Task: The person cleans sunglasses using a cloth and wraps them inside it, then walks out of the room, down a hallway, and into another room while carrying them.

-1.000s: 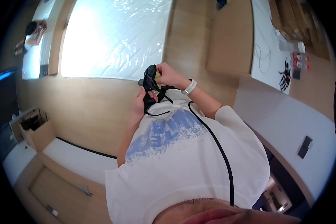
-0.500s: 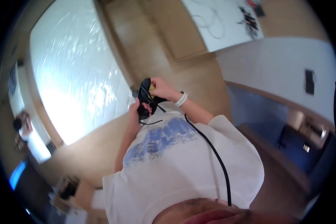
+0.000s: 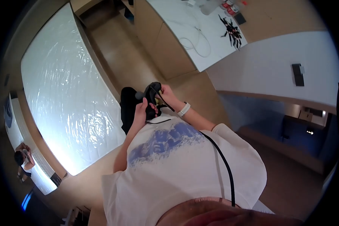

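Both hands hold a black curved object with dark straps (image 3: 151,89) in front of my waist; its exact kind is hard to make out. A round grey knob (image 3: 140,95) sticks out on its left. My left hand (image 3: 141,112) is closed around the lower left part, thumb pointing up. My right hand (image 3: 167,94) grips the upper right side, with a yellowish bit showing under its fingers. A thin black strap end (image 3: 160,122) hangs against my white T-shirt (image 3: 192,169). My right wrist wears a white watch (image 3: 184,109).
A large bed-like surface under shiny plastic film (image 3: 71,90) lies to the left. Ahead, a white-topped counter (image 3: 184,26) holds a cable (image 3: 199,41), a black spider-like object (image 3: 231,32) and bottles (image 3: 228,5). A mirror-like panel (image 3: 24,150) at far left shows a person.
My view has turned, so the counter and plastic-covered surface sit further left. The black object has tilted and shifted slightly right in both hands. A black-trousered leg now shows beside it.
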Demonstrator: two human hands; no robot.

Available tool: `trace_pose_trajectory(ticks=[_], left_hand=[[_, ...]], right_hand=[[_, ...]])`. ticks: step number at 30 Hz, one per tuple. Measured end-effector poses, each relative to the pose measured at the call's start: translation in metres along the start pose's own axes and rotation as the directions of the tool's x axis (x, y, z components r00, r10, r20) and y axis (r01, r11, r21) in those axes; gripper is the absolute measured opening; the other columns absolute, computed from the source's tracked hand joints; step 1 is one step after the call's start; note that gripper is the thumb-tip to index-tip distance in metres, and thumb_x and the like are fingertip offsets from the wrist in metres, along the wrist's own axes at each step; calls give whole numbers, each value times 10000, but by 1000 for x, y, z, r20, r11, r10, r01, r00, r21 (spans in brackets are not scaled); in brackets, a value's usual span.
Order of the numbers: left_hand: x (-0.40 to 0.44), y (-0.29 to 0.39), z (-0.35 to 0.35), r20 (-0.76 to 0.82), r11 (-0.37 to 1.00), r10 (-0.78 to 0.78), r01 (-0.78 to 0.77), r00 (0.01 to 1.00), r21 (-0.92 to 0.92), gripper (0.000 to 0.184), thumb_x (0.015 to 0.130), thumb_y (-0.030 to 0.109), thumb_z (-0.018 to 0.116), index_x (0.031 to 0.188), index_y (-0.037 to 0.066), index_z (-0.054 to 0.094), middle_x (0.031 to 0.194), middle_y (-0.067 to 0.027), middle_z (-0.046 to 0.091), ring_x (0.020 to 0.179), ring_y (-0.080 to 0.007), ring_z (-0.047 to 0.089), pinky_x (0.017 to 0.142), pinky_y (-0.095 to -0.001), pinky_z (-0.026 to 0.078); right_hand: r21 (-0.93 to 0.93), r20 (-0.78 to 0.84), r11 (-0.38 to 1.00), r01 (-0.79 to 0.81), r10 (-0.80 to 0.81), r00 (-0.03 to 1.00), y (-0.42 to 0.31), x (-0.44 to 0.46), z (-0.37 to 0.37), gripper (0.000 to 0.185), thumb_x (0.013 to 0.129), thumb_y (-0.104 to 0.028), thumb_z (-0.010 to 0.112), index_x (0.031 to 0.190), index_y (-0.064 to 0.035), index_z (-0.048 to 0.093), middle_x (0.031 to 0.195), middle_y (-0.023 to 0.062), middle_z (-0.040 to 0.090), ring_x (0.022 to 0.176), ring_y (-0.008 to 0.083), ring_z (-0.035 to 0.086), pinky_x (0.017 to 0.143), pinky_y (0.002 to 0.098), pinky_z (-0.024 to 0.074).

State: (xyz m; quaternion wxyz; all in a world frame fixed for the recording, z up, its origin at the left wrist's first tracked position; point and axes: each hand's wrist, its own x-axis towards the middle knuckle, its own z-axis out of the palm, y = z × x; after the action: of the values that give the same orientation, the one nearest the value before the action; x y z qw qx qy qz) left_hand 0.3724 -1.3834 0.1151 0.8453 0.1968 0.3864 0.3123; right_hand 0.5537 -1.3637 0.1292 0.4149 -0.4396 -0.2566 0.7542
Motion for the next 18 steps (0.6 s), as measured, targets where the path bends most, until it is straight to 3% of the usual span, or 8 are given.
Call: trace_pose_trajectory(ticks=[2,4,7,10,13,16,18], left_hand=[[22,21,-15,-32,998,-53,52,998,-48,596,1030,540,451,786,6,554,776,-116,618,690,-223,641,594,-339,531],[41,47,-34,-51,998,-41,38,998,-51,587,1031,536,455,795,8,553,778,-118,618,695,-226,640,596,-339,530],[71,96,-69,-112,997,21,-29,994,-78,566,1036,527,448,818,17,559,770,-118,620,697,-223,639,596,-340,530],[110,158,-111,-152,990,101,-114,983,-82,564,1043,514,436,830,8,564,750,-128,630,653,-228,629,606,-345,527],[139,247,-133,-217,989,86,-110,972,-102,566,1043,510,440,822,5,569,742,-130,630,651,-235,633,611,-355,526],[172,316,-153,-227,988,93,-117,969,-97,567,1041,514,444,824,6,575,744,-124,631,660,-236,639,610,-349,527],[200,351,-166,-230,987,94,-120,969,-105,577,1037,522,449,823,5,589,758,-117,639,668,-226,645,612,-346,530]], right_hand=[[-48,13,998,29,-28,1000,-9,36,8,129,850,78,556,948,12,609,716,100,670,566,185,657,500,301,540],[-73,26,997,31,-29,999,-22,78,20,144,842,94,538,947,20,604,693,102,666,549,175,648,479,283,519],[-226,118,974,-8,35,992,-35,155,37,83,856,56,594,913,-4,590,742,75,673,608,168,666,549,290,535],[-329,168,940,86,-32,985,-61,250,70,106,832,66,574,907,-6,597,739,66,672,620,167,666,566,293,538],[-378,246,926,0,101,964,-112,336,105,156,829,78,536,934,-10,609,734,65,675,648,158,663,617,297,549],[-470,342,882,29,151,928,-166,406,133,153,835,77,535,938,-10,608,744,71,678,653,159,664,616,298,549],[-435,394,900,18,172,903,-178,458,131,144,843,78,531,933,-4,607,747,73,678,662,158,661,614,304,547]])
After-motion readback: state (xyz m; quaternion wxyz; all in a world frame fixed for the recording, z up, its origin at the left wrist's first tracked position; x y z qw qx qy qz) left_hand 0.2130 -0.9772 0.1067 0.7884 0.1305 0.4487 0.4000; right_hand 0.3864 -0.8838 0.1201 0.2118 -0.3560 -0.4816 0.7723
